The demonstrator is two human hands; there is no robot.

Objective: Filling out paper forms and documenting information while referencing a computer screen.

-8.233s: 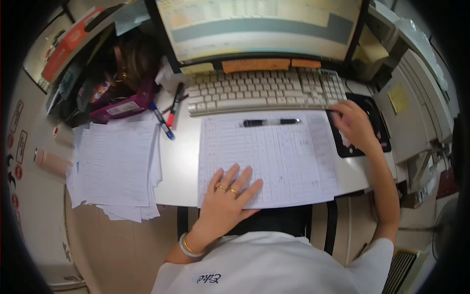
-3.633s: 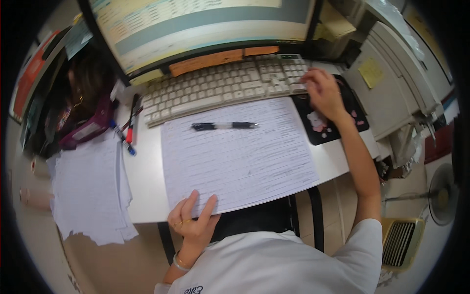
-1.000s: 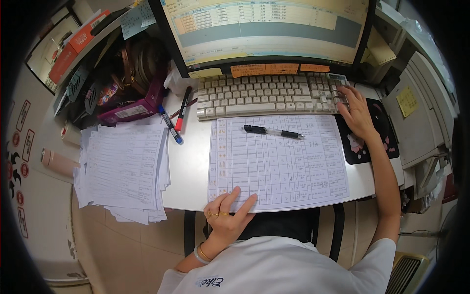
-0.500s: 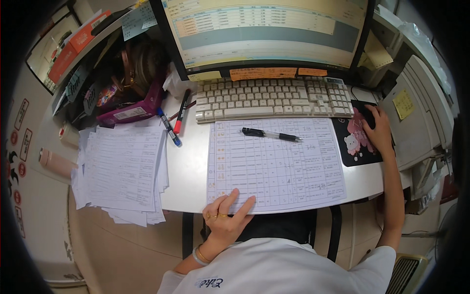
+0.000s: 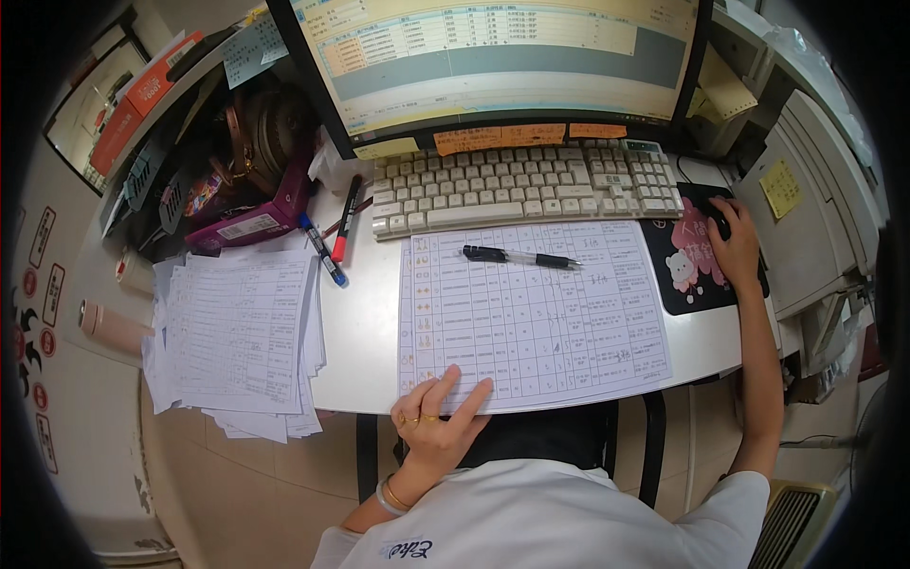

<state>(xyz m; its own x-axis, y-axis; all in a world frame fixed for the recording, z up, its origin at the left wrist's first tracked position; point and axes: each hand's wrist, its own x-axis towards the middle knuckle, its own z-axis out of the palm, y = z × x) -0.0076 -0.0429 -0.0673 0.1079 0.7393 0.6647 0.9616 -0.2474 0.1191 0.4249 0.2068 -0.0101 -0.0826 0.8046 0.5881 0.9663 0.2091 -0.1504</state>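
Right hand [image 5: 738, 248] on mouse [image 5: 720, 226] (black)

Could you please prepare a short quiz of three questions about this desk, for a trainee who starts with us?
1. Choose one. The bottle left of the pile of papers is:
a) green
b) black
c) pink

2. True or false? The right hand is on the mouse, to the right of the keyboard.

3. Fill the gap. The fingers of the left hand rest at the near edge of the ____ that lies under the pen.

Key:
1. c
2. True
3. sheet
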